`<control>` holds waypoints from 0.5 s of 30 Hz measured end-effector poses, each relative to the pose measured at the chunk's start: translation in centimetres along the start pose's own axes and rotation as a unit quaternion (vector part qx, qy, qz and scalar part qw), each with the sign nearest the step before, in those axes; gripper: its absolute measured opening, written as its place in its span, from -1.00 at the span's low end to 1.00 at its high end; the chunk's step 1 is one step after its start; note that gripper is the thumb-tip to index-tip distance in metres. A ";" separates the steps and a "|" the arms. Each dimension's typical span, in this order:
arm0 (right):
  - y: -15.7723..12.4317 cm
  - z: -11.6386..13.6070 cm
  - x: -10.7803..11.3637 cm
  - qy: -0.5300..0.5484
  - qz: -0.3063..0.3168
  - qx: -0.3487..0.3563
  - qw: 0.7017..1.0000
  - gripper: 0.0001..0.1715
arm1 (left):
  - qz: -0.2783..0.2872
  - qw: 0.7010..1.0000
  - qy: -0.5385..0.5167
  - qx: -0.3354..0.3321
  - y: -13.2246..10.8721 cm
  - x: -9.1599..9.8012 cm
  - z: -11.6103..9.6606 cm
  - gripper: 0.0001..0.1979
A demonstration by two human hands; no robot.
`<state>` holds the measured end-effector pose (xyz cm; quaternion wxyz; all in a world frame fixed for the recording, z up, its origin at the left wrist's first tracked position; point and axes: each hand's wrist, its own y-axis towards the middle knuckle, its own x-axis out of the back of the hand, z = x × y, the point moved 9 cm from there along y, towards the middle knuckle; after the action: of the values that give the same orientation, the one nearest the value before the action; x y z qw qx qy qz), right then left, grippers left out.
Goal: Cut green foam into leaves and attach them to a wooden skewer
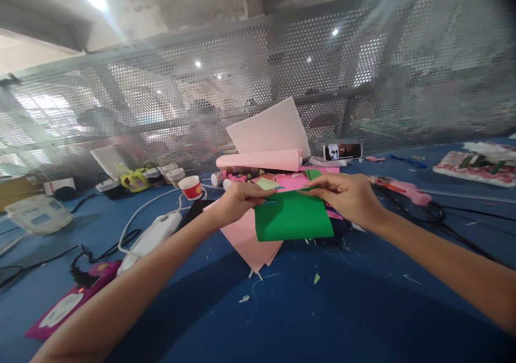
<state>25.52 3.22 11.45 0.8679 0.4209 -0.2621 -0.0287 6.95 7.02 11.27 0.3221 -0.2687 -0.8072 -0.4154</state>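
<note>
A green sheet point(293, 218), smooth like craft foam or paper, hangs between my two hands above the blue table. My left hand point(242, 197) pinches its upper left corner, with a thin blue-green edge showing at the fingertips. At the upper right corner, my right hand point(349, 195) is closed on the same sheet. Just behind lie a light green piece point(266, 184) and bright pink sheets point(296, 181). Beneath and to the left of the green sheet, pale pink sheets point(250, 239) rest on the table.
A pink roll point(260, 160) and an upright pale sheet point(272, 126) stand at the back. A paper cup point(191, 187), white power strip point(151, 239) and purple power strip point(76, 301) lie left. To the right are a pink glue gun point(407, 191), cables and a phone point(342, 151).
</note>
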 end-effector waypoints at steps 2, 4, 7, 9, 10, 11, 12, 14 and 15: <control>0.0 0.4 0.1 -0.007 -0.002 0.015 1.000 -0.86 | 0.000 1.000 0.003 -0.004 0.0 0.0 -0.1 -0.68; 0.0 0.7 0.2 -0.008 -0.007 0.028 1.000 -0.87 | -0.002 1.000 0.004 -0.011 0.0 0.1 -0.2 -0.69; 0.0 0.7 0.2 -0.003 -0.011 0.034 0.999 -0.85 | -0.005 1.000 0.004 -0.022 0.1 0.2 -0.3 -0.70; 0.0 0.7 0.2 0.001 -0.012 0.032 0.999 -0.84 | -0.007 1.000 0.007 -0.024 0.1 0.2 -0.4 -0.70; 0.0 0.6 0.2 0.004 -0.012 0.028 1.000 -0.84 | -0.008 1.000 0.008 -0.022 0.1 0.3 -0.4 -0.70; 0.0 0.5 0.2 0.006 -0.011 0.022 1.000 -0.84 | -0.008 1.000 0.008 -0.018 0.1 0.3 -0.4 -0.70; 0.0 0.5 0.1 0.009 -0.008 0.015 1.000 -0.84 | -0.009 1.000 0.007 -0.013 0.1 0.4 -0.4 -0.70; 0.1 0.4 0.1 0.010 -0.006 0.004 1.000 -0.84 | -0.011 1.000 0.003 0.004 0.1 0.4 -0.4 -0.69; 0.1 0.4 0.2 0.009 -0.008 0.004 1.000 -0.84 | -0.015 1.000 -0.001 0.015 0.1 0.5 -0.4 -0.68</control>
<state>25.50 2.95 11.81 0.8682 0.4268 -0.2511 -0.0305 6.81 6.84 11.89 0.3192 -0.2518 -0.8175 -0.4079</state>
